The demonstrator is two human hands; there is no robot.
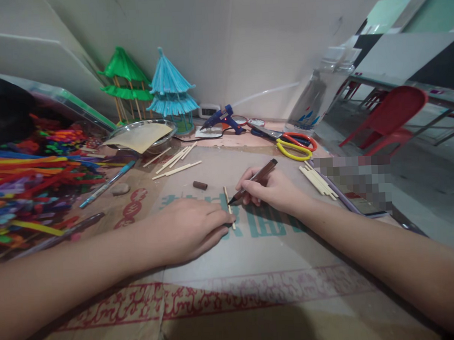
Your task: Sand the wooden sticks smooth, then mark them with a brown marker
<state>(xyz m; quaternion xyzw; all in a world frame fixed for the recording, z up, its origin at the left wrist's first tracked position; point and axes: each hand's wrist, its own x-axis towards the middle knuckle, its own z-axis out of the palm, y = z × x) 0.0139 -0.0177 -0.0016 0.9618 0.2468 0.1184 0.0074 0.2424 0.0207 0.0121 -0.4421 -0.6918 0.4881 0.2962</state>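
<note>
My right hand (263,186) grips a brown marker pen (256,178), its dark tip touching a thin wooden stick (232,210). The stick's far end is coloured brown, while its near part is pale. With its fingertips, my left hand (199,224) pins the near end of this stick against the board; its fingers lie close together. Beyond my left hand rests the brown marker cap (200,185). Several pale sticks (177,159) are scattered past the cap, and another bunch of pale sticks (318,181) lies to the right of my right hand.
A blue glue gun (223,119), orange-and-yellow scissors (295,144) and a water bottle (321,93) stand or lie at the back. Green (123,69) and blue pavilion models (170,87) stand behind a clear bowl (168,130). Colourful pipe cleaners (28,183) heap up at left.
</note>
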